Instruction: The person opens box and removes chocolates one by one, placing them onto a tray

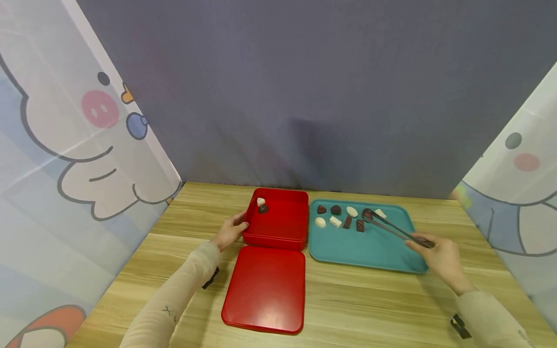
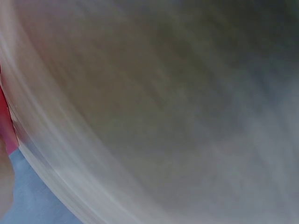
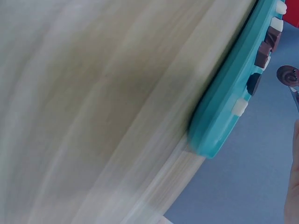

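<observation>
My left hand [image 1: 230,232] holds the left wall of an open red box [image 1: 283,241], its thumb near the rim. Inside the box lie a white chocolate piece [image 1: 260,201] and a dark oval one [image 1: 263,209]. My right hand [image 1: 444,258] grips a pair of dark tongs [image 1: 398,231] by the handle end. The round tong heads hover over the teal tray [image 1: 361,253], near a white rectangular chocolate [image 1: 380,213] and a dark chocolate [image 3: 253,84]. Whether anything sits between the heads cannot be told. The left wrist view shows mostly blurred tabletop, with a sliver of red box [image 2: 6,123].
A red lid [image 1: 265,290] lies flat in front of the box. Several dark and white chocolates, among them a white oval [image 1: 352,211] and a striped dark bar [image 1: 360,225], line the tray's back half. A grey curtain [image 1: 278,96] hangs behind the wooden table [image 1: 348,309].
</observation>
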Available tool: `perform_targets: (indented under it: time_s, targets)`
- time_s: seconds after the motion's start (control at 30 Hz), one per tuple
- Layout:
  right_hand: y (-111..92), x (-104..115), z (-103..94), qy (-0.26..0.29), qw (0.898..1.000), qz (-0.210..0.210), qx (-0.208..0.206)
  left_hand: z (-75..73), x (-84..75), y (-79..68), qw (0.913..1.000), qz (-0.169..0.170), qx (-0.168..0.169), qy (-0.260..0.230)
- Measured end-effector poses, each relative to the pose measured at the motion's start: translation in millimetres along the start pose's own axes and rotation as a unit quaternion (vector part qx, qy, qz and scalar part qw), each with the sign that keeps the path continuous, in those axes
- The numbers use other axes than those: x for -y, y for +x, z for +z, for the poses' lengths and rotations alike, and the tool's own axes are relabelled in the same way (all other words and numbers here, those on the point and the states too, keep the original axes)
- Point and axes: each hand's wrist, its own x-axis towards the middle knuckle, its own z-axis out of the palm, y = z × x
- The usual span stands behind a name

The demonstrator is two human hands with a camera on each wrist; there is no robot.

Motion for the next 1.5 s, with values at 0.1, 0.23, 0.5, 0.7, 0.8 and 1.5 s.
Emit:
perform_targets:
  time_s: [0.1,0.23,0.5,0.7,0.8,1.5]
  targets:
    - [-1.9,-3.0,-1.7,0.002,1.0,0.005,0.007,-0.3,-0.8,-0.1,1.0,0.0,-0.003,-0.003]
    - [-3.4,-7.1,-2.6,0.002,1.0,0.002,0.01,-2.1,-2.8,-1.7,1.0,0.004,-0.004,0.0]
    - [-9.1,-15.7,-4.2,-0.005,1.0,-0.015,-0.006,-2.5,-4.1,-2.7,1.0,-0.001,0.007,-0.004]
    - [-11.5,-21.2,-11.2,-0.023,1.0,-0.011,0.003,-1.6,-3.4,-1.3,0.9998,-0.004,0.008,-0.019]
    - [-12.4,-23.3,-15.6,-0.035,0.999,-0.003,0.018,-2.2,-3.0,-0.7,0.9999,-0.002,0.006,-0.015]
    - [-10.5,-22.5,-10.2,-0.05,0.998,0.01,0.031,2.8,-29.4,-17.2,0.9998,0.004,0.018,-0.008]
